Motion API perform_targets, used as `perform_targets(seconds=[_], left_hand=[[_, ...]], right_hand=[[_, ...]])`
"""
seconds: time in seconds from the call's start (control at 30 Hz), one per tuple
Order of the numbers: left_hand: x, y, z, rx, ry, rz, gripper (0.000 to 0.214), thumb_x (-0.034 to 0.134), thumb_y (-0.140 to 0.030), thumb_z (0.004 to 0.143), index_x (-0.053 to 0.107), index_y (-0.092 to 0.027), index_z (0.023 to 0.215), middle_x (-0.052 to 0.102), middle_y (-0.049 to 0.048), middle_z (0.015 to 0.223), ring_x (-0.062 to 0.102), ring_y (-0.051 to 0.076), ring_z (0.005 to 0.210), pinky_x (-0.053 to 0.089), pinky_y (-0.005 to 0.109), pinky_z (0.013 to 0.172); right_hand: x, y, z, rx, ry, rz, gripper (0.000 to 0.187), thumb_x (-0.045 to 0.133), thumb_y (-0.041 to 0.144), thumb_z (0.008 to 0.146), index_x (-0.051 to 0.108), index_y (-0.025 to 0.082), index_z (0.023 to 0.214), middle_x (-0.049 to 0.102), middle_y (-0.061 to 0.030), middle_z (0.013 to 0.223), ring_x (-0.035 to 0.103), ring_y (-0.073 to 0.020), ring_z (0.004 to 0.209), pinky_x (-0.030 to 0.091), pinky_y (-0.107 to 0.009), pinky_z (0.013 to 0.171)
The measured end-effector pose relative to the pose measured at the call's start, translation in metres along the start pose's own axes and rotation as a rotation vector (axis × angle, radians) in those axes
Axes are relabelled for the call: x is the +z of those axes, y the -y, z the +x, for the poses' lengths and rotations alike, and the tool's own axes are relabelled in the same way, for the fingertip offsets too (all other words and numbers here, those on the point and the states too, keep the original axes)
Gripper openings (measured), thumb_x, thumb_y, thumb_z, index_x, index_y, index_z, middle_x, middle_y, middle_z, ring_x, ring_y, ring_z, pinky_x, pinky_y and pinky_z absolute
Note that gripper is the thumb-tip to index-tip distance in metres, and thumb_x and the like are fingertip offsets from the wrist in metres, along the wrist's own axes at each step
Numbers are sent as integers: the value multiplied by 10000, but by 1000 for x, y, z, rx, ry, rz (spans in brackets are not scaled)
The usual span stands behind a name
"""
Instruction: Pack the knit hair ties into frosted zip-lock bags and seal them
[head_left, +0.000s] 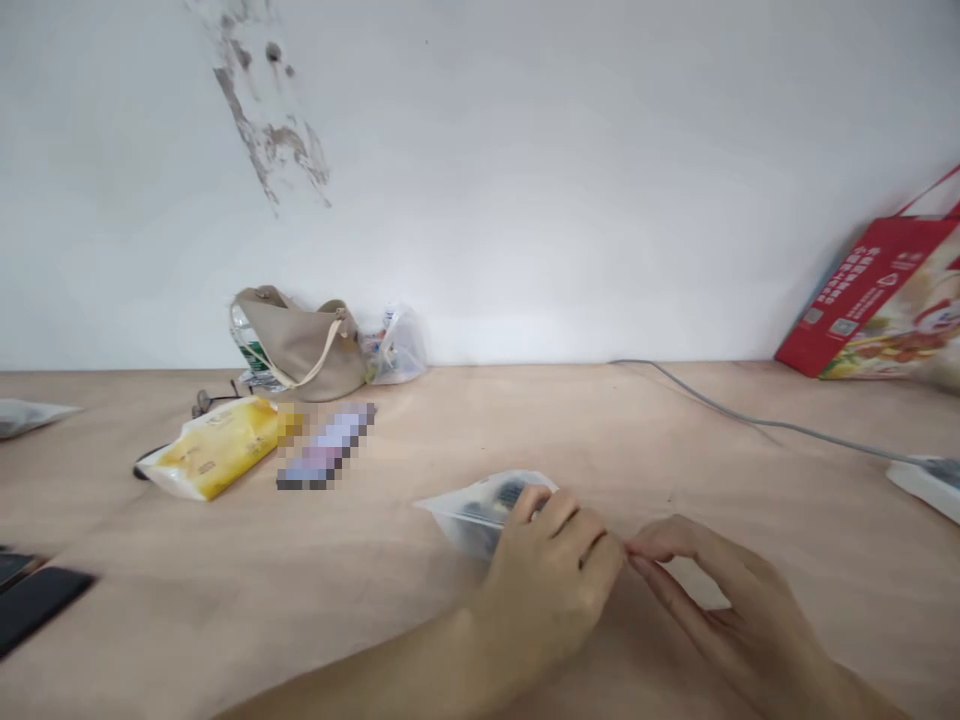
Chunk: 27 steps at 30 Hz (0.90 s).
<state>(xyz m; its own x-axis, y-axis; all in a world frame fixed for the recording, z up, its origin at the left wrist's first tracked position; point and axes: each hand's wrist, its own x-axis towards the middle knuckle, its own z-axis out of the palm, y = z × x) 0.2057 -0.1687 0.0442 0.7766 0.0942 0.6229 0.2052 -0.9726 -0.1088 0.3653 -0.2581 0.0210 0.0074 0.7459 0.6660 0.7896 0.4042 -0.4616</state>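
Observation:
A small clear plastic bag [474, 508] with dark contents lies on the wooden table [525, 430] in front of me. My left hand [551, 580] rests over its right part, fingers curled down onto it. My right hand [720, 600] sits just to the right, thumb and forefinger pinched together near the left hand's fingertips, apparently at the bag's edge. What the pinch holds is hidden.
A yellow tissue pack [214, 448] and a blurred flat object [326, 447] lie at left. A beige bag [304, 345] and a plastic bag [394, 348] stand by the wall. Dark phones [34, 600] far left. Grey cable [750, 418], white power strip [926, 480], red box [877, 300] at right.

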Motion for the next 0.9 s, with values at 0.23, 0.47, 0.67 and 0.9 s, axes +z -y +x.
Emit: perform_targets(seconds=[0.23,0.47,0.67,0.9], left_hand=[[-20,38,-21,-154,-49,-7,208,427,-86,917,583,-157,800,632,25,779,496,179,753,338,331,693],[-19,22,-1,-63,-37,-48,145,491,-228,929,616,-177,879,643,26,844,518,183,793,348,341,730],[-10,19,-4,47,-10,117,227,460,-166,934,587,-151,747,600,24,724,511,177,731,332,353,748],[-37,60,-33,-7,17,187,187,462,-140,935,591,-166,802,648,23,778,544,184,779,340,327,744]], right_hand=[[-12,-23,4,99,-54,-102,139,469,161,844,414,270,779,646,26,733,635,-147,618,479,-238,536],[-8,-15,0,-37,56,-40,197,411,80,861,404,276,888,656,6,816,655,-143,732,496,-254,649],[-3,-11,0,-40,-25,-38,197,407,95,869,344,275,819,657,-10,810,665,-151,731,504,-263,642],[-14,-26,7,64,-138,-83,200,452,161,858,308,274,777,639,16,736,656,-155,679,482,-245,557]])
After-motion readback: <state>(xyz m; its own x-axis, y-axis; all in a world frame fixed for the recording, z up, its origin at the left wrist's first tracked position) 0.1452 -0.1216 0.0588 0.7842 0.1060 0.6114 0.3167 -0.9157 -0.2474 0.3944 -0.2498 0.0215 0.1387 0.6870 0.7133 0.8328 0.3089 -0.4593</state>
